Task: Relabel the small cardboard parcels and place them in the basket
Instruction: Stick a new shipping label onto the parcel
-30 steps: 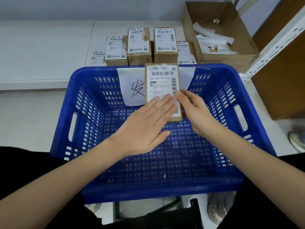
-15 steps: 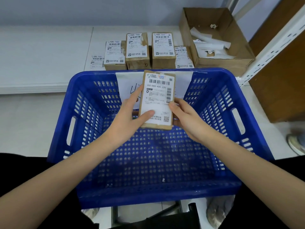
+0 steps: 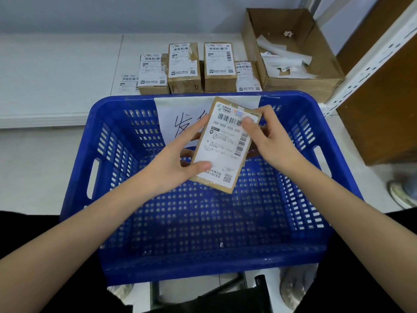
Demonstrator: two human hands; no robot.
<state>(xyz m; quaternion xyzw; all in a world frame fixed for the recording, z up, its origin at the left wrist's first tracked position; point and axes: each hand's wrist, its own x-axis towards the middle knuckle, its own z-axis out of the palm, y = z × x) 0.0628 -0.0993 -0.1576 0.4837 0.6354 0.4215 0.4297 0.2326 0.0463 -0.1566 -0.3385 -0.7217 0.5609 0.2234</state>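
Above the open blue basket (image 3: 300, 141), a small cardboard parcel (image 3: 204, 154) is held in mid-air, tilted so that its top leans to the right. Its upper face is covered by a white shipping label (image 3: 223, 150) with barcodes, a printed number and a QR code near the lower corner. The parcel is gripped by the left hand (image 3: 173, 163) at its lower left edge: the thumb is laid across the label face and the fingers are curled behind the box. The upper right corner is pinched by the right hand (image 3: 270, 141), thumb on the label near the top barcode, remaining fingers wrapped around the right edge. The parcel is not touching the basket floor.

A white paper sheet (image 3: 178, 116) with handwritten black characters is fixed to the far inner wall of the basket, partly hidden by the parcel and the left fingers.

Beyond the basket, on the white table (image 3: 56, 71), four more labelled parcels (image 3: 220, 66) are stood in a row, close together, and a loose flat label (image 3: 128, 83) lies just to their left. To their right, an open cardboard box (image 3: 320, 84) is seen holding strips of white backing paper (image 3: 284, 56). A perforated white shelf upright (image 3: 370, 64) is seen at the right edge.
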